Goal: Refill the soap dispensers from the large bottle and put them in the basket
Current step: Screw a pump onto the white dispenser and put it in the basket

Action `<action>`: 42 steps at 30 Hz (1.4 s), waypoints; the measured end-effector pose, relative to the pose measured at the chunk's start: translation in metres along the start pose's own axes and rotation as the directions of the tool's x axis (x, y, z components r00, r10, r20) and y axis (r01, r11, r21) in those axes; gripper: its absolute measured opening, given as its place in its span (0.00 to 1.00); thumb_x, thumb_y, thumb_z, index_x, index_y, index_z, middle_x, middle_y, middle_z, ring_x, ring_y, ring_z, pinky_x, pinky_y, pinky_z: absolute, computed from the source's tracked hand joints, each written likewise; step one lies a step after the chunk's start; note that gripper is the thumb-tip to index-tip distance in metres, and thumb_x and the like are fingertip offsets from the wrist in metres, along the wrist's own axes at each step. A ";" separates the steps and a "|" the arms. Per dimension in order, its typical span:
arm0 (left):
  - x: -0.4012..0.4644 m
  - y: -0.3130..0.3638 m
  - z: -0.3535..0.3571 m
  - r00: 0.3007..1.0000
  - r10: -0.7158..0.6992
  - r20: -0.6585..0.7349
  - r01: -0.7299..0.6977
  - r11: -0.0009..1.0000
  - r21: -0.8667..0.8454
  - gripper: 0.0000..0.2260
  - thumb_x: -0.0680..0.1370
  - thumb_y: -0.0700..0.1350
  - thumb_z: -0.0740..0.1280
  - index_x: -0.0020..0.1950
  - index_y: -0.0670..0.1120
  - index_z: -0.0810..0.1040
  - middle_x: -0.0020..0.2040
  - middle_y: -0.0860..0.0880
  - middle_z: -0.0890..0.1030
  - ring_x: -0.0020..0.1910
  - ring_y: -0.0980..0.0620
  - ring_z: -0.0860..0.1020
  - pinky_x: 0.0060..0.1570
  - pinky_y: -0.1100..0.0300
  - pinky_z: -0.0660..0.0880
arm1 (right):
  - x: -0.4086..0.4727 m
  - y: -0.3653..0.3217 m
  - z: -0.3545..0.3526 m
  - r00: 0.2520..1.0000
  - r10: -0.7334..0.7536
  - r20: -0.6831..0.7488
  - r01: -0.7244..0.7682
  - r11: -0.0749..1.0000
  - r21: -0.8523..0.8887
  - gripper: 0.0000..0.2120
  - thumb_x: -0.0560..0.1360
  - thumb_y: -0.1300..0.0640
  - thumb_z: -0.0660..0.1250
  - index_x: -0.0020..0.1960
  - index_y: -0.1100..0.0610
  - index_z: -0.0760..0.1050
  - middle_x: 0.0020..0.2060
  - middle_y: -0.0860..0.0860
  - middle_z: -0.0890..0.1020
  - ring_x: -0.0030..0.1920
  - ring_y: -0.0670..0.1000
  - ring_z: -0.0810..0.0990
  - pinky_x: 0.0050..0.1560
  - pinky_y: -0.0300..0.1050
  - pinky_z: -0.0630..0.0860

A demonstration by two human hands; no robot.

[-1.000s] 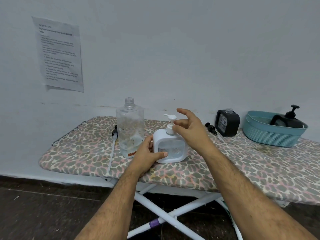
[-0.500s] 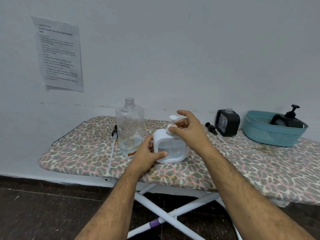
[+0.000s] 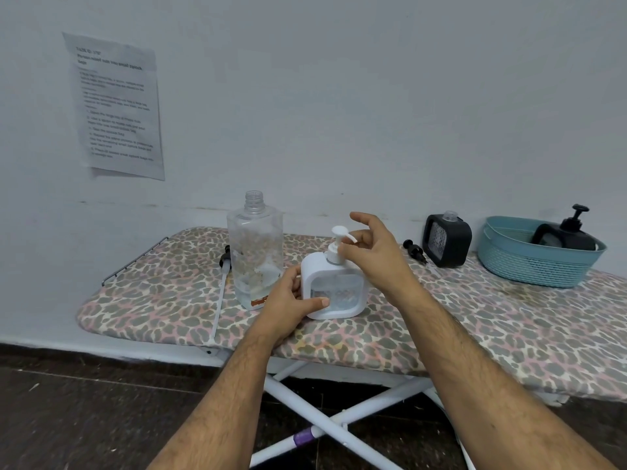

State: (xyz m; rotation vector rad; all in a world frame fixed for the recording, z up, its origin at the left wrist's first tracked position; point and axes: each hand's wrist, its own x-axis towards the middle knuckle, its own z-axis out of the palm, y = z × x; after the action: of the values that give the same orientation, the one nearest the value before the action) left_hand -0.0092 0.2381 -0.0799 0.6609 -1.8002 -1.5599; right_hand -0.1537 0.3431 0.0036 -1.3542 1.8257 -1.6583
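Note:
A white square soap dispenser [image 3: 336,295] stands upright on the ironing board, near its front edge. My left hand [image 3: 288,300] grips its left side, thumb across the front. My right hand [image 3: 376,256] pinches the white pump [image 3: 336,244] at its neck, index finger raised, and the nozzle points right. The large clear bottle [image 3: 255,252] stands uncapped just left of the dispenser and is nearly empty. A black dispenser [image 3: 446,245] without its pump stands at the back right, with a loose black pump [image 3: 414,251] lying beside it. The teal basket [image 3: 536,269] holds another black dispenser [image 3: 563,235].
The leopard-print ironing board [image 3: 475,327] stands against a white wall. The large bottle's pump with its long white tube [image 3: 220,290] lies left of the bottle. A printed sheet [image 3: 117,106] is taped to the wall. Dark floor and white crossed legs lie below.
My right hand has turned on the white pump, and its nozzle has swung from pointing left to pointing right. My left hand has kept its hold on the dispenser body.

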 end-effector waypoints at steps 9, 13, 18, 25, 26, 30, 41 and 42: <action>0.000 0.001 0.001 1.000 0.001 0.003 -0.001 1.000 -0.005 0.29 0.70 0.35 0.77 0.67 0.49 0.71 0.55 0.47 0.82 0.54 0.51 0.82 0.51 0.55 0.81 | 0.001 0.000 -0.001 1.000 -0.008 -0.026 0.007 0.999 -0.037 0.31 0.71 0.55 0.77 0.70 0.48 0.68 0.48 0.50 0.82 0.52 0.48 0.81 0.56 0.44 0.76; -0.001 0.001 -0.001 1.000 0.003 -0.001 -0.003 1.000 0.001 0.29 0.70 0.35 0.77 0.67 0.50 0.71 0.56 0.48 0.82 0.53 0.53 0.82 0.50 0.58 0.81 | 0.002 -0.002 -0.006 0.999 0.010 0.037 -0.010 1.000 0.020 0.29 0.75 0.61 0.70 0.72 0.48 0.67 0.53 0.46 0.84 0.58 0.46 0.80 0.57 0.45 0.75; -0.001 0.001 -0.001 1.000 0.004 0.000 -0.004 1.000 0.001 0.30 0.70 0.35 0.77 0.68 0.49 0.71 0.56 0.49 0.82 0.53 0.54 0.82 0.49 0.59 0.80 | -0.001 -0.002 -0.003 1.000 -0.006 0.004 0.006 1.000 -0.017 0.28 0.73 0.59 0.74 0.70 0.50 0.70 0.46 0.46 0.84 0.52 0.42 0.82 0.51 0.37 0.74; 0.001 -0.002 -0.001 1.000 0.001 -0.001 -0.001 1.000 0.021 0.30 0.69 0.37 0.78 0.67 0.51 0.71 0.56 0.48 0.82 0.55 0.51 0.82 0.56 0.49 0.80 | 0.001 0.002 -0.003 0.998 -0.019 0.057 0.019 1.000 0.006 0.25 0.76 0.58 0.71 0.70 0.45 0.69 0.52 0.46 0.84 0.58 0.44 0.81 0.61 0.46 0.74; 0.001 -0.002 -0.001 1.000 -0.001 -0.003 0.001 1.000 0.021 0.30 0.69 0.37 0.78 0.67 0.52 0.71 0.56 0.49 0.82 0.55 0.51 0.82 0.56 0.49 0.80 | 0.001 0.003 -0.003 0.998 -0.021 0.064 0.020 1.000 0.013 0.25 0.76 0.58 0.71 0.70 0.45 0.69 0.52 0.47 0.84 0.57 0.44 0.81 0.61 0.46 0.75; 0.000 0.000 -0.001 1.000 -0.001 0.008 0.001 1.000 0.013 0.30 0.70 0.36 0.77 0.67 0.50 0.71 0.56 0.48 0.82 0.54 0.51 0.82 0.55 0.49 0.80 | 0.003 0.005 -0.001 1.000 -0.020 0.011 0.020 1.000 0.002 0.26 0.72 0.59 0.76 0.68 0.49 0.72 0.46 0.46 0.84 0.51 0.45 0.82 0.58 0.43 0.76; -0.001 0.001 -0.001 1.000 -0.003 0.006 0.003 1.000 -0.002 0.29 0.70 0.36 0.77 0.67 0.50 0.71 0.56 0.49 0.82 0.54 0.52 0.82 0.54 0.53 0.80 | 0.002 0.003 0.004 1.000 -0.013 0.017 0.012 0.999 0.031 0.23 0.76 0.62 0.68 0.70 0.48 0.71 0.50 0.45 0.85 0.54 0.39 0.81 0.51 0.35 0.73; -0.001 0.001 -0.001 1.000 -0.004 0.005 0.004 1.000 -0.003 0.29 0.70 0.36 0.77 0.67 0.50 0.71 0.56 0.49 0.82 0.54 0.52 0.82 0.54 0.53 0.80 | 0.001 0.003 0.004 1.000 -0.015 0.009 0.015 1.000 0.023 0.23 0.76 0.62 0.69 0.69 0.49 0.71 0.48 0.45 0.85 0.51 0.38 0.82 0.49 0.34 0.73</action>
State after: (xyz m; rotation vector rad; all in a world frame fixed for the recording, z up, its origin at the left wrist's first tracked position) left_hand -0.0084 0.2383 -0.0789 0.6602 -1.8004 -1.5684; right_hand -0.1526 0.3394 0.0004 -1.3671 1.7901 -1.6722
